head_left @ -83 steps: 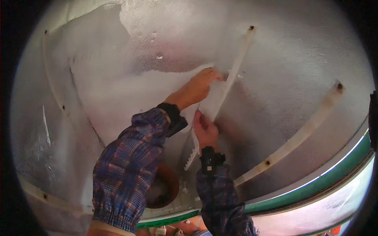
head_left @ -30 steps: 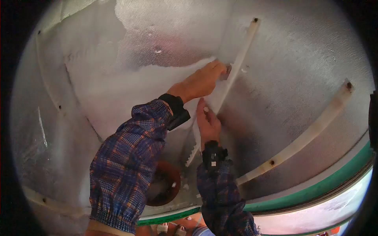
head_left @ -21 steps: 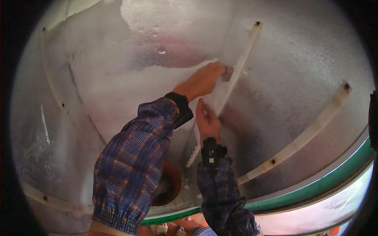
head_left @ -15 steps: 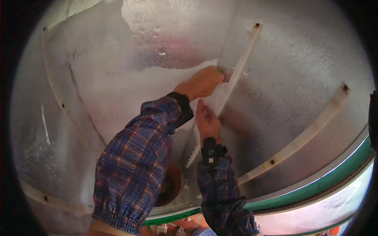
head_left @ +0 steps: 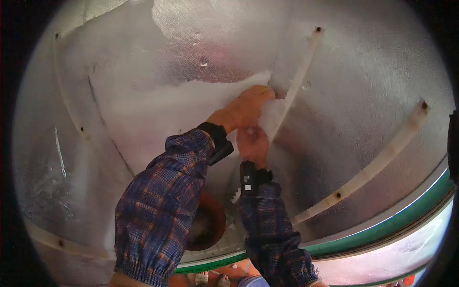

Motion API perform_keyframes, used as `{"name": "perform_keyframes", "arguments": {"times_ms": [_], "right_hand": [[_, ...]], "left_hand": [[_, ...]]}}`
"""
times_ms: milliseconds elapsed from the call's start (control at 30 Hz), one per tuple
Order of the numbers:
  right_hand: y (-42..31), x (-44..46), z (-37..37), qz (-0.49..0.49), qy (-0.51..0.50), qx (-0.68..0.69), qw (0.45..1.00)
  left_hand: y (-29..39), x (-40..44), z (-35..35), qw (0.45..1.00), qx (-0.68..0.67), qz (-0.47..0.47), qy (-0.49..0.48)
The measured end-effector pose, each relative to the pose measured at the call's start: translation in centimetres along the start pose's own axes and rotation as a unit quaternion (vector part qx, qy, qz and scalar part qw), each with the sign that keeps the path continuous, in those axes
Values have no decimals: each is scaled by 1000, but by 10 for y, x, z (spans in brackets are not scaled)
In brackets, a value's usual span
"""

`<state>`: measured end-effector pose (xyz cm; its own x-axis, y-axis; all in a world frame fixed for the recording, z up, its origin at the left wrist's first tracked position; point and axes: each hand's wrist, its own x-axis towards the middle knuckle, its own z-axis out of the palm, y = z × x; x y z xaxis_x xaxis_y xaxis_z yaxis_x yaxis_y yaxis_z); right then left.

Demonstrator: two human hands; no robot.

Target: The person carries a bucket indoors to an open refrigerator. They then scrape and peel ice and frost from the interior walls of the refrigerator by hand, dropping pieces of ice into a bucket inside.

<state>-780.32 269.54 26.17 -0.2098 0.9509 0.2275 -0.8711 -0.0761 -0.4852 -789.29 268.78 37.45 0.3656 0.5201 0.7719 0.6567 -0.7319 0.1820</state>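
Note:
My left hand (head_left: 245, 109) is closed, its knuckles up against the white frost (head_left: 177, 100) on the metallic surface, near a pale strip (head_left: 299, 74). What its fingers hold, if anything, is hidden. Just below it my right hand (head_left: 253, 142) is also closed, with its fingertips tucked under the left hand. Beside my right wrist, a short piece of a pale serrated edge (head_left: 235, 195) shows; the rest lies behind the arm. Both arms wear plaid sleeves and black wrist bands.
A reddish-brown round bowl (head_left: 217, 225) stands low between my arms. Another pale curved strip (head_left: 368, 174) with dark fastener spots runs along the right. A green rim (head_left: 344, 246) borders the near side. Sandalled feet (head_left: 202, 278) and a bluish container (head_left: 256, 282) show below.
My right hand has moved up, bringing its fingers against the underside of my left hand. Less of the serrated edge shows now. The view has shifted slightly.

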Motion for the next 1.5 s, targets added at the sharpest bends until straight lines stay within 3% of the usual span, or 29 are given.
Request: {"name": "perform_keyframes", "arguments": {"times_ms": [33, 100, 133, 167, 200, 233, 300, 333, 500, 533, 567, 600, 667, 900, 933, 967, 1000, 1067, 1100, 1133, 1167, 1200, 1233, 1267, 1300, 1400, 1500], "right_hand": [[4, 2, 6, 55, -6, 187, 981], [19, -17, 7, 52, 5, 156, 986], [27, -32, 4, 52, 15, 127, 990], [28, -51, 6, 25, -53, -234, 971], [30, -70, 6, -6, -113, -564, 818], [45, -86, 4, -4, -112, -565, 817], [78, -111, 3, -245, -102, -640, 721], [77, -108, -2, -244, -101, -640, 722], [28, -65, -51, -108, -88, -509, 849], [19, -50, -55, -107, -86, -512, 848], [8, -29, -55, 2, -89, -196, 977], [1, -15, -57, 112, -82, 144, 980], [-2, 0, -66, 90, -72, 100, 988], [15, 17, -89, -23, -15, -113, 993], [2, 0, -60, -23, -17, -113, 993], [-19, -30, -11, -23, 27, -358, 933], [-32, -47, 22, -28, 70, -576, 814], [-33, -53, 27, -51, 58, -568, 819], [-29, -55, 28, -65, 50, -554, 829], [-18, -43, 8, -63, 48, -552, 830], [-3, -25, -29, -81, 7, -378, 922], [6, -15, -50, -92, -28, -193, 976], [3, -21, -41, -88, -28, -194, 977], [-2, -25, -30, -8, 16, -8, 1000], [-5, -25, -22, 72, 58, 179, 979], [-13, -22, -26, 118, 0, 173, 978], [-4, -16, -40, 71, -6, 57, 996]], "left_hand": [[-1, -1, -4, 1000, -14, -9, -21], [1, -1, -6, 999, -26, -14, -41], [-1, 0, -1, 999, -43, 25, -6], [-1, 1, 2, 996, -62, 64, 29], [0, 2, 4, 996, -63, 64, 30], [3, 3, 6, 993, -99, 39, 45], [7, 4, 11, 989, -134, 14, 56], [7, 5, 13, 991, -112, 24, 70], [0, 13, 23, 993, -60, 33, 99], [-2, 15, 27, 990, -51, 46, 125], [-4, 19, 29, 985, -41, 63, 153], [-2, 22, 30, 985, -43, 65, 156], [-1, 24, 27, 990, -52, 19, 128], [-13, 25, 30, 990, -51, 56, 117], [-14, 13, 34, 994, -34, 60, 86], [-17, -1, 37, 997, -16, 63, 52], [-16, -14, 29, 996, -12, 69, 49], [-19, -38, 25, 993, -11, -20, -113], [-19, -37, 23, 993, -9, -19, -114], [-15, -37, 18, 1000, 3, 0, -23], [-7, -38, 13, 997, 16, 20, 69], [-4, -32, 12, 997, 16, 13, 69], [1, -20, 12, 995, -11, 44, 92], [7, -10, 11, 990, -36, 78, 114], [7, -6, 13, 990, -33, 79, 116], [10, 7, 22, 994, -2, -5, 110], [3, 11, 22, 988, 39, 42, 143]]}}
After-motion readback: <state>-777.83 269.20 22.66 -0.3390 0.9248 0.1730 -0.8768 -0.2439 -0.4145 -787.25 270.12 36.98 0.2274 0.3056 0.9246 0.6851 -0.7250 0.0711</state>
